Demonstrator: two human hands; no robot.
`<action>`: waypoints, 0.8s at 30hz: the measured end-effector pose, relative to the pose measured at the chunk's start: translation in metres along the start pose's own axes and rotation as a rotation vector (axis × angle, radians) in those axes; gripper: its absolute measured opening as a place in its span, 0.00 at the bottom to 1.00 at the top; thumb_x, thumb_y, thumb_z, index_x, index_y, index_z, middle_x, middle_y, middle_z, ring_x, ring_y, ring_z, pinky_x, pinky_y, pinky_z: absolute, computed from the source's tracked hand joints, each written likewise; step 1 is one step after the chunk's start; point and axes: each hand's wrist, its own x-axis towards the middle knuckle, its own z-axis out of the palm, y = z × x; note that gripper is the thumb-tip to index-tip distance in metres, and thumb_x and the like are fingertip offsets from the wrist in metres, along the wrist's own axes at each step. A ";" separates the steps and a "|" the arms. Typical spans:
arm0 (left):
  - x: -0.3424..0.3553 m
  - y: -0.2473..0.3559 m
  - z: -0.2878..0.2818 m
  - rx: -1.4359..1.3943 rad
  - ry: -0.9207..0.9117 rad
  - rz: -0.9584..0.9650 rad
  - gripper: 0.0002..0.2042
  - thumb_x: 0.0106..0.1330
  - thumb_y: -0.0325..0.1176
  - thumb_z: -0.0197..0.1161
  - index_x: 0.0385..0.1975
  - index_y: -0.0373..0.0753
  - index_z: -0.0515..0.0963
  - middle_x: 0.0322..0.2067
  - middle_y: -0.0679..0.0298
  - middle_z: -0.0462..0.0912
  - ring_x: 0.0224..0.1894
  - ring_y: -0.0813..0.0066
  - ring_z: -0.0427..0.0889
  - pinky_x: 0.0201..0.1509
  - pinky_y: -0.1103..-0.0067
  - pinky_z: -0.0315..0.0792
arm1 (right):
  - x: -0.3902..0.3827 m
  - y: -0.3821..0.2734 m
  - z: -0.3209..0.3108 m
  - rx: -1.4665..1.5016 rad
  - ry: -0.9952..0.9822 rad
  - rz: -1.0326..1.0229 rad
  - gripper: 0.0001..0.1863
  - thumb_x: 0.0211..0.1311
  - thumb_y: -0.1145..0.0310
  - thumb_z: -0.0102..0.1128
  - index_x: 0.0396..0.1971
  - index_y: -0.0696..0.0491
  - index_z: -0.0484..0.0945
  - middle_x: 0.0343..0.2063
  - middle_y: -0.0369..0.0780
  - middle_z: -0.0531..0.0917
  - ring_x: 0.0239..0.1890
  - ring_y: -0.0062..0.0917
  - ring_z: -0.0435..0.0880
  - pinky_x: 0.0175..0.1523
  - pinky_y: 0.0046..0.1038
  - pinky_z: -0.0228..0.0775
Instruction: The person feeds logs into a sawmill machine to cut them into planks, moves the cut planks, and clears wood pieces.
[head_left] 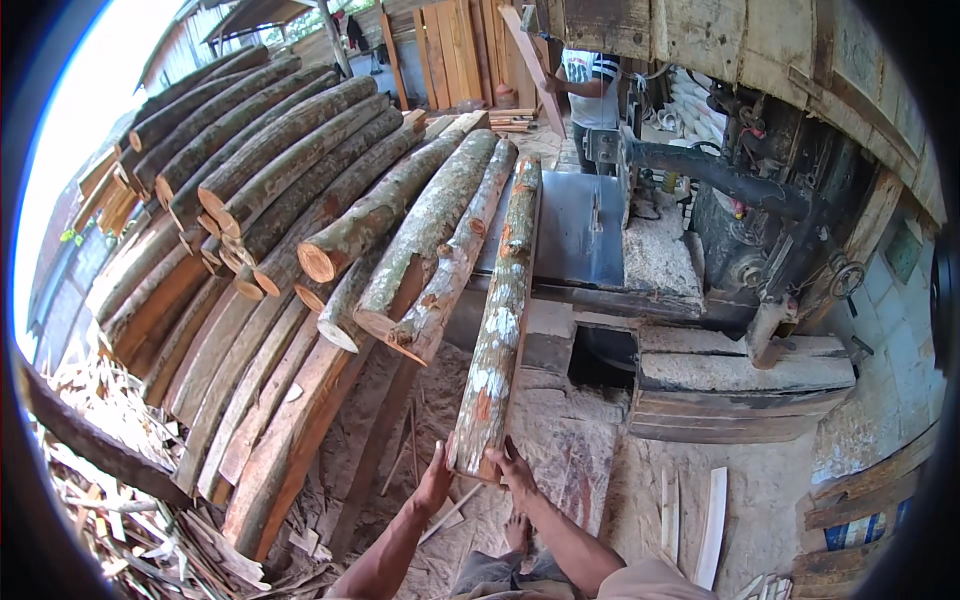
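A long log [492, 370] with mottled grey-white bark lies in front of me, its near end between my hands. My left hand [436, 482] presses on the left side of that end. On the opposite side, my right hand [514, 468] grips the corner with its fingers over the edge. The log's far part reaches over a flat metal saw table [578, 240]. Its right side looks cut flat and shows bare wood. The undersides of my hands are hidden.
Stacked logs [290, 140] fill the left, with several ends jutting toward me. A large saw machine [740, 220] stands at the right beside a sawdust-covered wooden block [740, 385]. Behind the table is another person [588, 90] near an upright plank [535, 70]. Wood scraps [130, 530] litter the floor.
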 end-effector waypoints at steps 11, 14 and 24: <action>-0.084 -0.147 -0.009 -0.161 0.513 -0.673 0.35 0.61 0.62 0.42 0.65 0.51 0.46 0.58 0.55 0.63 0.62 0.62 0.60 0.63 0.71 0.54 | 0.234 -0.125 0.020 -0.097 0.006 -0.139 0.58 0.37 0.34 0.57 0.65 0.46 0.40 0.62 0.47 0.53 0.62 0.41 0.56 0.58 0.47 0.55; -0.100 -0.175 0.008 -0.169 0.547 -0.799 0.35 0.61 0.61 0.42 0.65 0.52 0.46 0.57 0.55 0.65 0.61 0.61 0.62 0.62 0.68 0.55 | 0.232 -0.119 0.019 -0.197 -0.041 -0.038 0.59 0.35 0.28 0.54 0.65 0.43 0.39 0.62 0.43 0.53 0.63 0.42 0.53 0.57 0.53 0.55; -0.081 -0.240 -0.050 0.163 0.432 -0.761 0.31 0.63 0.57 0.45 0.63 0.51 0.51 0.53 0.57 0.71 0.55 0.60 0.69 0.57 0.63 0.59 | 0.070 0.156 -0.326 -1.374 -0.007 0.356 0.37 0.46 0.36 0.53 0.47 0.52 0.75 0.49 0.46 0.75 0.53 0.38 0.71 0.58 0.32 0.61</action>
